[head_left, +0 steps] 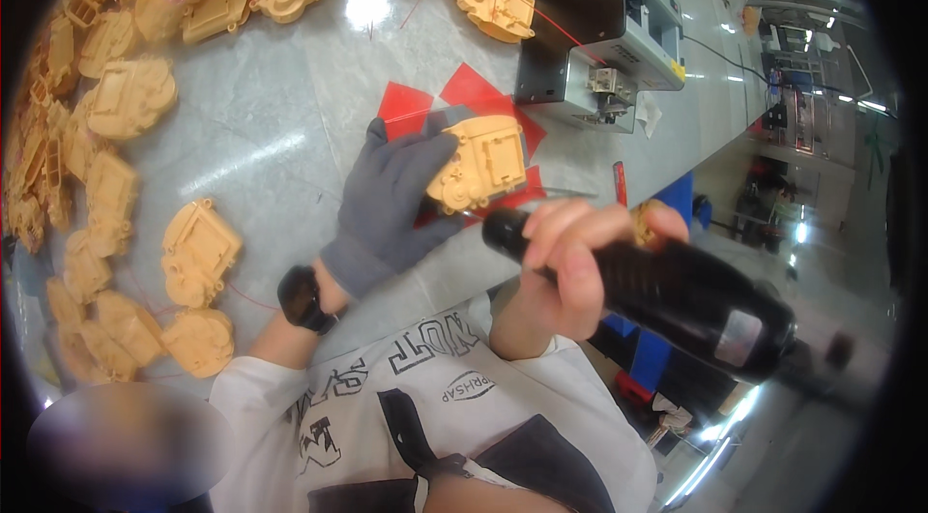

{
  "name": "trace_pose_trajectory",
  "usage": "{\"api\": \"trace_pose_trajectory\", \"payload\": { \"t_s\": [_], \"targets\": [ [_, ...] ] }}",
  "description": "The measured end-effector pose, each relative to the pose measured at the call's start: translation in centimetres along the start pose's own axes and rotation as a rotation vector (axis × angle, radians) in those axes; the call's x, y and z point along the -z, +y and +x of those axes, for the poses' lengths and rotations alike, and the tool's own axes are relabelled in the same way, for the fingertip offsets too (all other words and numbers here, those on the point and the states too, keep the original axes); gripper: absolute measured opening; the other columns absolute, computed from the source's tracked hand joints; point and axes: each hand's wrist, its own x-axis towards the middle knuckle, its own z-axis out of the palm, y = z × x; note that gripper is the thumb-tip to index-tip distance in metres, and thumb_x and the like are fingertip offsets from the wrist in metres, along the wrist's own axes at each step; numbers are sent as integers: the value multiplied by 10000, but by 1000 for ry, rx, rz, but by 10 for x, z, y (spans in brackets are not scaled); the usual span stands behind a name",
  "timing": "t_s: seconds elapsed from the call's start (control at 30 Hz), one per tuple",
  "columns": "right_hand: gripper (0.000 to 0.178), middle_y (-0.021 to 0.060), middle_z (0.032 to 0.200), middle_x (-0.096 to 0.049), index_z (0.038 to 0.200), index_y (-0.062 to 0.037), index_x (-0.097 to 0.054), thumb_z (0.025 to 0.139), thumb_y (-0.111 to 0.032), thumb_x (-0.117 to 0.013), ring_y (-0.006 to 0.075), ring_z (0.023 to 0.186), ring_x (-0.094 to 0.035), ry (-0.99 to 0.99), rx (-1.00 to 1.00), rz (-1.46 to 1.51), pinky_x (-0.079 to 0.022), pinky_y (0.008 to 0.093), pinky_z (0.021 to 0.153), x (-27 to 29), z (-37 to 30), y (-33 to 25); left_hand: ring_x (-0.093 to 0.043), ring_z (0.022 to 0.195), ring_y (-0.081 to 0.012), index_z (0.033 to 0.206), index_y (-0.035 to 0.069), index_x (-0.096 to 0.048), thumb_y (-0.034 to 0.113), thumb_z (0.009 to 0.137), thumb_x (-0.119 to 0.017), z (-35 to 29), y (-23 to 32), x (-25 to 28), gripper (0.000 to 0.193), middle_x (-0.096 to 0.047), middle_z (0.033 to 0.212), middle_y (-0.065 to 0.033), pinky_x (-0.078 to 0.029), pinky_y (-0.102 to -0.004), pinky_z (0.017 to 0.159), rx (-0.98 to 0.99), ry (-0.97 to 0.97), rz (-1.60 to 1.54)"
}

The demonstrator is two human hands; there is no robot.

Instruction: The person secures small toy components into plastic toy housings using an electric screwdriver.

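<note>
My left hand (385, 199), in a grey glove, is closed on a yellow plastic housing (480, 163) with a rectangular recess and round bosses. It holds the housing over red taped patches (471, 86) on the table, partly hidden by hand and part. Bare fingers of my right hand (578, 266) wrap round a black electric screwdriver (681, 305), held slanting. The screwdriver's nose points at the housing's lower edge; whether its bit touches the housing I cannot tell.
A dark box-shaped machine (580, 39) with a metal front mechanism stands beyond the housing, to the right. Yellow housings (130, 97) are heaped along the left and far sides of the grey table (280, 117). A red pen-like stick (620, 182) lies near the right edge.
</note>
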Motion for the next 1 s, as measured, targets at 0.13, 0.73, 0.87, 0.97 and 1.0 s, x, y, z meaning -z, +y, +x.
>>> {"api": "trace_pose_trajectory", "payload": {
  "t_s": [0.13, 0.73, 0.87, 0.97, 1.0],
  "targets": [
    [564, 74, 621, -470, 1238, -47, -296, 710, 5, -487, 186, 460, -483, -52, -83, -60, -440, 332, 507, -2, 0, 6, -548, 1021, -322, 1228, 39, -461, 207, 525, -796, -1, 0, -1, 797, -573, 1073, -130, -308, -536, 1010, -25, 10, 6],
    [622, 109, 732, -536, 1185, -79, -298, 698, 169, -595, 189, 574, -525, -373, -40, 64, -437, 302, 547, 9, 6, 17, -528, 1009, -298, 1190, 62, -469, 169, 567, -759, 7, 4, 2, 695, -561, 1090, -97, -309, -546, 977, 8, 1, -34],
    [625, 84, 710, -527, 1221, -87, -292, 714, 128, -586, 181, 561, -526, -407, -35, 110, -440, 311, 538, 17, 9, 19, -532, 1001, -305, 1183, 59, -482, 176, 571, -761, 0, 0, 1, 683, -561, 1089, -103, -323, -529, 972, 19, 11, -28],
    [596, 48, 661, -500, 1253, -79, -292, 734, 92, -531, 174, 550, -539, -19, 146, 133, -463, 332, 549, 51, 35, 8, -535, 1042, -330, 1195, 40, -490, 200, 554, -789, 6, 6, 1, 726, -570, 1100, -140, -307, -520, 1021, 18, -10, -37],
    [585, 40, 647, -490, 1255, -74, -298, 735, 90, -509, 170, 546, -541, 161, 189, 101, -472, 338, 558, 58, 54, 4, -534, 1037, -333, 1198, 41, -488, 211, 558, -797, 6, 9, 0, 731, -569, 1097, -143, -307, -516, 1024, 31, -6, -36]
  ]
}}
